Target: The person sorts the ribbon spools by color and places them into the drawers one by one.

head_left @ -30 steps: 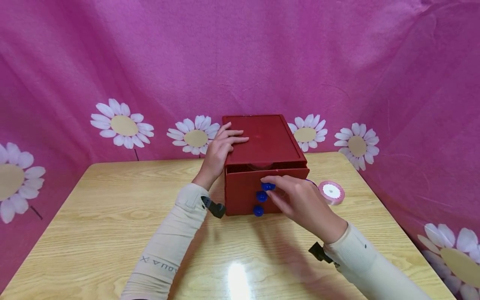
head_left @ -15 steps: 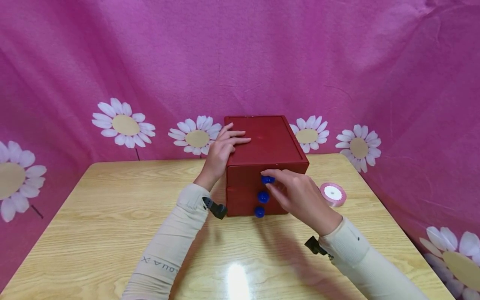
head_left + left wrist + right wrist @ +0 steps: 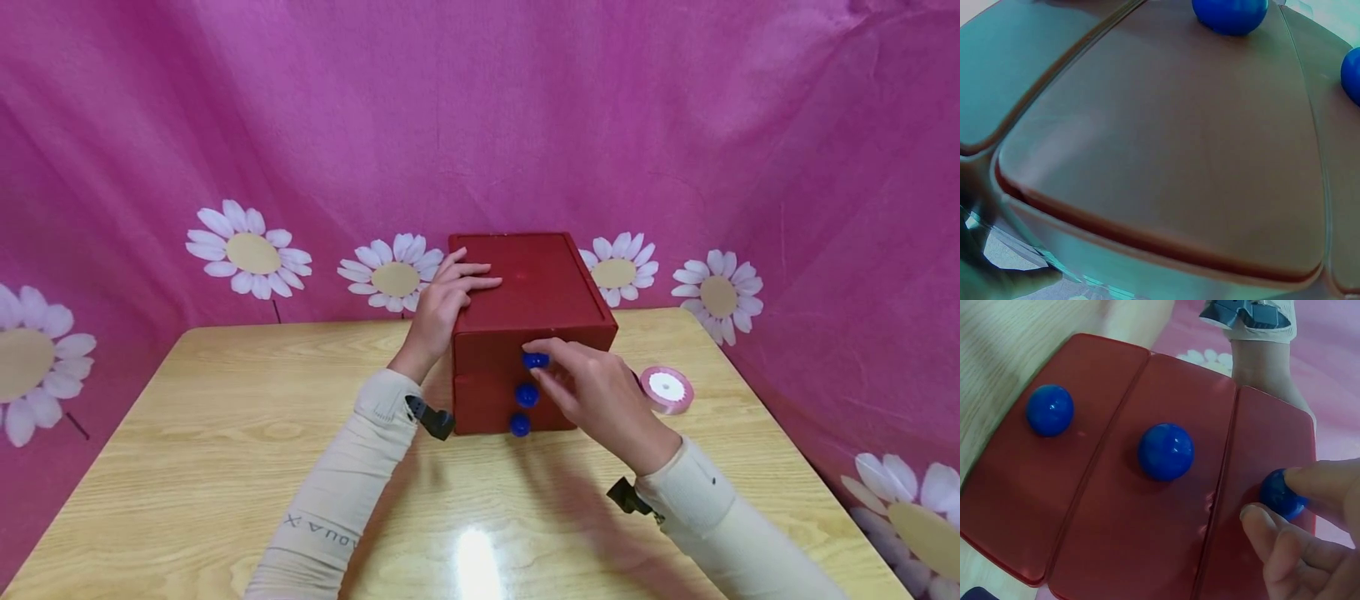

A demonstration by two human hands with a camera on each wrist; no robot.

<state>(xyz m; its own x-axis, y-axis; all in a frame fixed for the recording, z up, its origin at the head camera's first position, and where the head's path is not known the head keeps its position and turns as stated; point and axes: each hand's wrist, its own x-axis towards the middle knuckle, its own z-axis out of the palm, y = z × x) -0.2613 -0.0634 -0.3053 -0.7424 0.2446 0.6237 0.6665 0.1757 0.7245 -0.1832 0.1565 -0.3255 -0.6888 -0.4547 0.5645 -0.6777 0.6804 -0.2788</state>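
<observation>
I read all three drawers [image 3: 1129, 537] of the red cabinet [image 3: 528, 296], right of centre on the surface [image 3: 285, 400], as closed; my right hand [image 3: 607, 400] pinches the top blue knob [image 3: 1277, 495], not yet released. My left hand [image 3: 441, 310], fingers apart, rests on the cabinet's left edge.

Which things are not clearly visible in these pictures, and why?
Head view: drawer insides, hidden behind red fronts.
Left wrist view: a blue knob, cut by the right edge.
Right wrist view: the top knob, partly covered by the right hand.
Right wrist view: a dark thing, cut by the lower left corner.
</observation>
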